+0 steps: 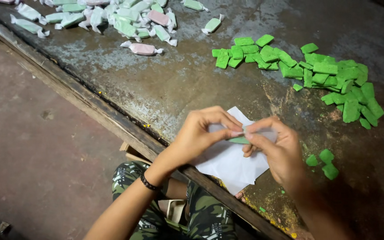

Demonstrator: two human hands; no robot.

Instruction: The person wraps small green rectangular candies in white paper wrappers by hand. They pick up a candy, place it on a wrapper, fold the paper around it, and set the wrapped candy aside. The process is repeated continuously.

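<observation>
Bench (192, 84) top is dark, worn and scratched, with a wooden strip along its near edge. Green blocks (330, 80) lie in a big loose heap toward the far right side. Wrapped sweets (121, 20), pale green and pink with twisted ends, sit in a pile at the far left corner. White paper sheets (230, 162) rest at the near edge, under both hands. Left hand (201, 133) and right hand (276, 151) meet just above the paper, fingertips pinched shut on one small green piece (238, 140). Three little green bits (323, 162) lie near the right hand.
</observation>
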